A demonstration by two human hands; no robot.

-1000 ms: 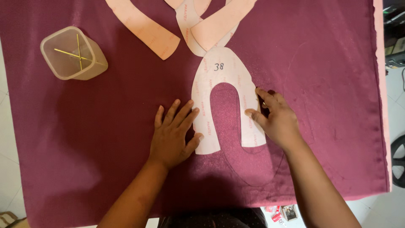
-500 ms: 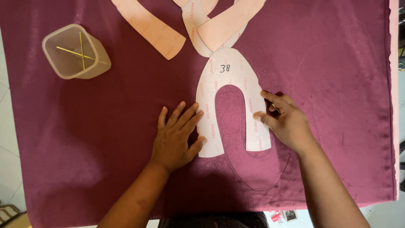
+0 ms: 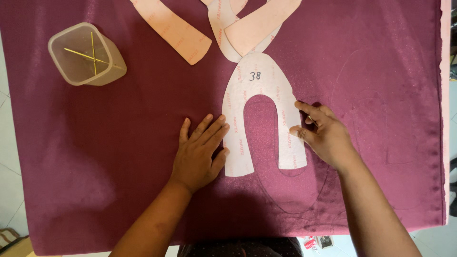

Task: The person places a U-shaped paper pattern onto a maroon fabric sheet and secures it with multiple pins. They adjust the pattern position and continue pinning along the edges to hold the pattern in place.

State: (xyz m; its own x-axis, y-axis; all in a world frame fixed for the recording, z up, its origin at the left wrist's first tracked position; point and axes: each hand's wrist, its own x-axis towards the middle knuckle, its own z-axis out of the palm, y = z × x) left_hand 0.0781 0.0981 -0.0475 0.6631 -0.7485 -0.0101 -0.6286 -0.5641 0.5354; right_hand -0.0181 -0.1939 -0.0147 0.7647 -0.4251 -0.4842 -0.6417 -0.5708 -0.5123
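A pale pink U-shaped paper pattern (image 3: 235,123) lies flat on maroon fabric (image 3: 119,157). My left hand (image 3: 199,154) rests flat with fingers spread, its fingertips touching the outer edge of the pattern's left leg. My right hand (image 3: 323,135) sits at the outer edge of the right leg. Its thumb and fingers are pinched on something small and dark, too small to identify. Faint traced outlines (image 3: 290,209) show on the fabric below the pattern and to the right of my right hand.
A translucent plastic cup (image 3: 85,54) with thin yellow sticks inside stands at the upper left. Several more pink pattern strips (image 3: 176,31) overlap at the top centre. The fabric's edges run along the right side (image 3: 440,119) and the near side.
Both hands stay at the same spots on the pattern. The whole view has shifted slightly to the right.
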